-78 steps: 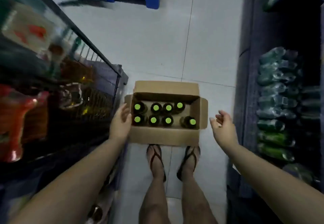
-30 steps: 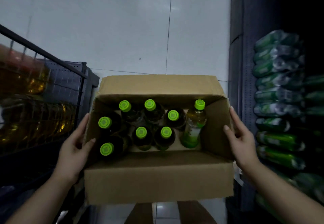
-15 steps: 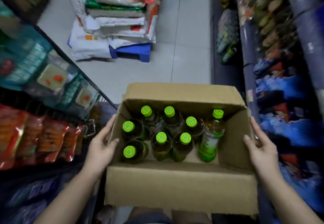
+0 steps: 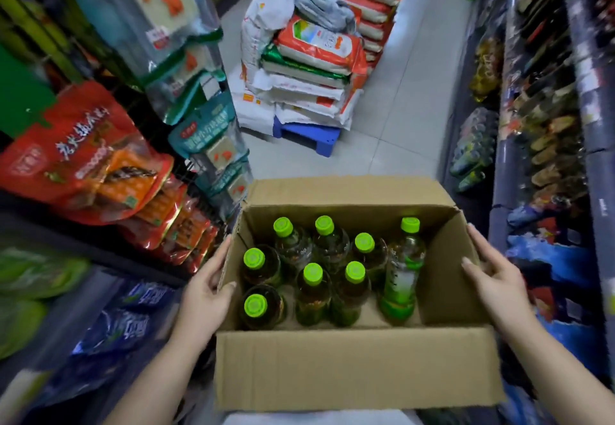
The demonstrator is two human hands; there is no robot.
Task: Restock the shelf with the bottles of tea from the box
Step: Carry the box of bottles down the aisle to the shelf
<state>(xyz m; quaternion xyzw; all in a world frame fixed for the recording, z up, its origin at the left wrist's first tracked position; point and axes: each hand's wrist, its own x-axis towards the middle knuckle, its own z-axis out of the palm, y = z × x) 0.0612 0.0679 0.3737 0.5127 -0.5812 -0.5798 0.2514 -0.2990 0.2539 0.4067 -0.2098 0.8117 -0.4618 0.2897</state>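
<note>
An open cardboard box (image 4: 356, 364) is held up in front of me in a shop aisle. Inside stand several tea bottles (image 4: 312, 291) with bright green caps, most of them grouped at the left. One bottle (image 4: 402, 278) stands apart towards the right wall. My left hand (image 4: 203, 301) grips the box's left wall, thumb inside and fingers outside. My right hand (image 4: 496, 288) grips the right wall the same way. The box's underside is hidden.
Stacked rice sacks (image 4: 316, 58) on a blue pallet (image 4: 309, 135) stand ahead in the aisle. Red snack bags (image 4: 83, 158) hang on the left rack. The right shelf (image 4: 502, 171) holds green-labelled bottles (image 4: 472, 151) low down. Tiled floor (image 4: 399, 118) runs between pallet and right shelf.
Both hands took hold of the box on the floor and lifted it. The view has swung up the aisle and the sacks are now nearer.
</note>
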